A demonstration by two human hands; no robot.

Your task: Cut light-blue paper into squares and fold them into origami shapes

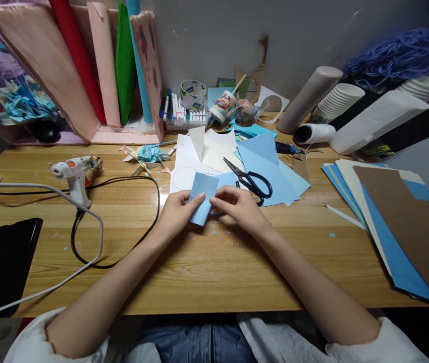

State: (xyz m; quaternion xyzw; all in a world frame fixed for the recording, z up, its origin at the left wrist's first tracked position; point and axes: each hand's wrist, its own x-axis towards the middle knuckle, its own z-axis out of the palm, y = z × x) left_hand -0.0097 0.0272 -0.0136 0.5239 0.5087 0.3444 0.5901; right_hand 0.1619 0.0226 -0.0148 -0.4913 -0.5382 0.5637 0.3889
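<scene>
A small rectangle of light blue paper [204,189] is held up over the table's middle between both hands. My left hand [178,212] is closed on its left side, with the thumb lying across the front. At the right edge, the thumb and fingertips of my right hand [237,204] pinch the paper. Just beyond the right hand lies a pair of black-handled scissors [250,179], on top of larger blue sheets [265,156]. White paper [184,161] with a faint drawn circle lies behind the left hand.
A white glue gun [76,176] stands on the left, near looping cables and a black phone [6,262]. Stacked coloured sheets [399,227] lie on the right. Along the wall are a box of markers [186,113], a paper cup [222,106], paper rolls and stacked cups [339,103].
</scene>
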